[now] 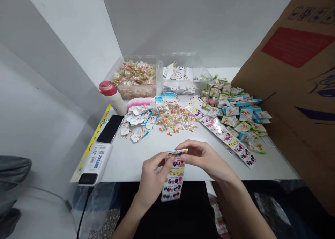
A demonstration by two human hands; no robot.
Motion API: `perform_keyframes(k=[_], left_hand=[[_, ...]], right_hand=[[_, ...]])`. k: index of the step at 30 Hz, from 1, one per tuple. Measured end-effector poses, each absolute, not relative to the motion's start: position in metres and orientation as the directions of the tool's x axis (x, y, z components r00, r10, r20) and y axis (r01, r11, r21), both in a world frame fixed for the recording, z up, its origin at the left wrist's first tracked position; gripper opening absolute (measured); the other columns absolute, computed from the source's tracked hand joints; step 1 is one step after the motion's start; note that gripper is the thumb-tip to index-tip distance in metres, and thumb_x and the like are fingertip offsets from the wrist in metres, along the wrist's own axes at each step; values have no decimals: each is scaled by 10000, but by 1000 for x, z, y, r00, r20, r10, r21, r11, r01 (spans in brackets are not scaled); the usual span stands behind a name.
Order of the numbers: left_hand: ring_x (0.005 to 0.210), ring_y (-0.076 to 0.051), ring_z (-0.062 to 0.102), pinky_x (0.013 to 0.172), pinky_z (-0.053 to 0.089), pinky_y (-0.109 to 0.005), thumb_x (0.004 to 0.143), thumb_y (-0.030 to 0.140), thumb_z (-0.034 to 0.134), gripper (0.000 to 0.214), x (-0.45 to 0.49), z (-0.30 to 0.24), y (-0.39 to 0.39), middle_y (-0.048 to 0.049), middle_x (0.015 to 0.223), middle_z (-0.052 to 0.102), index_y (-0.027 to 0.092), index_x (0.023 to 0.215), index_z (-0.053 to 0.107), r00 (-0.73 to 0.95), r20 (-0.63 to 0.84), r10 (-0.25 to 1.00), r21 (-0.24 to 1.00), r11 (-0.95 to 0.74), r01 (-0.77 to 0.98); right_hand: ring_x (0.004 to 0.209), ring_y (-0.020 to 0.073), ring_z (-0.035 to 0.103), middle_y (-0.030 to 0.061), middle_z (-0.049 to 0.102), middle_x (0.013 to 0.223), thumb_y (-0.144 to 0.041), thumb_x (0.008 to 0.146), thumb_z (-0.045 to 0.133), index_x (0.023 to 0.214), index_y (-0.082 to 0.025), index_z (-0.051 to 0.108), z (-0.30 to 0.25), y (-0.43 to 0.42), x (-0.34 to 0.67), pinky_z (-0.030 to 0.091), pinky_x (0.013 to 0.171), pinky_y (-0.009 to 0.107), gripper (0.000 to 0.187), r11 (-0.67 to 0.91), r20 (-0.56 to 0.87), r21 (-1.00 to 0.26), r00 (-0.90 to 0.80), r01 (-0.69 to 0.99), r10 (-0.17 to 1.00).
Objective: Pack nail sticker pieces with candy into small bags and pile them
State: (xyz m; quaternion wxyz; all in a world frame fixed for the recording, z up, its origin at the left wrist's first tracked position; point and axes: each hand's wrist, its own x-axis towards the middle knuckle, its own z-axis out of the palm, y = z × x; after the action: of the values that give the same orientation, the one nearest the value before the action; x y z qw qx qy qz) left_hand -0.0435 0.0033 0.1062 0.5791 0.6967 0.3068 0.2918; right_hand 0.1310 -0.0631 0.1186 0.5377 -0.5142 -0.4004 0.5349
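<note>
Surroundings: a white worktable (125,162) is sitting between pale grey walls, with a large cardboard box (295,92) leaning in along its right side.

Far edge: a clear plastic tub (123,92) is holding a heap of small colourful packets, and a second clear tub (201,82) beside it is holding white printed cards.

Right of the table: a mound of small hand-printed packets (232,109) is spreading across the surface, with a long sticker sheet strip (225,134) lying along its near side.

Middle of the table: loose coloured beads (175,120) are scattered just in front of stacked blue-edged cards (167,101).

Left of the table: a red-capped white bottle (113,97), a black smartphone (110,129) and a white labelled box (95,164) are lying near the edge.

Step in hand: both hands are working together on a sticker strip (172,188) just above the near table edge, apparently at its top end.

Grip: the left hand (154,176) is closing narrowly on the strip, and the right hand (204,158) is pinching its top edge with the fingertips.

Next move: the pinched top edge appears to call for careful, even handling.
</note>
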Motion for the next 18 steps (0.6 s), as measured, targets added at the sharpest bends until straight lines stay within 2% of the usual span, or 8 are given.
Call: perform_keyframes(k=[3,5,9,12,14,16,18], left_hand=[[730,-173,659,670,512,-235,880,363,606,227,-43,108,3,-27,827,726,163,916,707,643,-88,760,996,88,33],[741,-186,660,673,517,-251,867,389,614,261,-42,107,4,-44,844,731,152,918,711,656,-137,742,987,161,24],[683,-170,640,622,492,-229,852,391,632,270,-39,101,7,-35,735,715,143,777,709,593,-166,788,984,175,43],[778,-184,667,708,511,-244,849,360,638,224,-40,100,8,-44,828,740,157,866,729,585,-181,790,962,265,-60],[878,-220,680,765,525,-282,860,403,600,293,-42,101,7,-73,949,747,163,961,734,645,-199,738,915,376,-147],[912,-258,685,751,542,-319,873,508,524,437,-44,104,6,-110,1006,740,149,1015,729,708,-219,671,862,474,-182],[875,-265,698,721,550,-326,863,538,532,478,-44,107,6,-127,988,744,134,1030,725,720,-249,648,847,506,-162]], right_hand=[[674,119,599,6,657,737,-277,801,723,859,-181,707,114,-59,129,500,646,253,114,-57,-84,-980,133,-191,988],[629,120,590,5,639,702,-278,807,717,850,-185,722,114,-59,127,500,596,253,102,-7,-32,-991,187,-135,982],[746,153,623,32,656,815,-219,834,690,949,-256,761,114,-62,122,519,649,284,140,175,227,-965,285,197,931],[832,157,629,37,649,927,-115,887,595,1090,-337,719,111,-68,123,521,688,293,325,323,430,-854,203,407,880],[874,157,624,44,634,990,-49,895,542,1167,-361,676,108,-72,128,521,708,295,435,402,519,-770,118,496,847],[914,162,616,53,621,1039,1,884,512,1219,-362,641,105,-76,134,521,731,301,511,461,569,-689,23,559,822],[955,176,601,63,612,1084,32,870,481,1286,-355,587,104,-80,140,523,757,319,579,503,574,-622,-87,600,814]])
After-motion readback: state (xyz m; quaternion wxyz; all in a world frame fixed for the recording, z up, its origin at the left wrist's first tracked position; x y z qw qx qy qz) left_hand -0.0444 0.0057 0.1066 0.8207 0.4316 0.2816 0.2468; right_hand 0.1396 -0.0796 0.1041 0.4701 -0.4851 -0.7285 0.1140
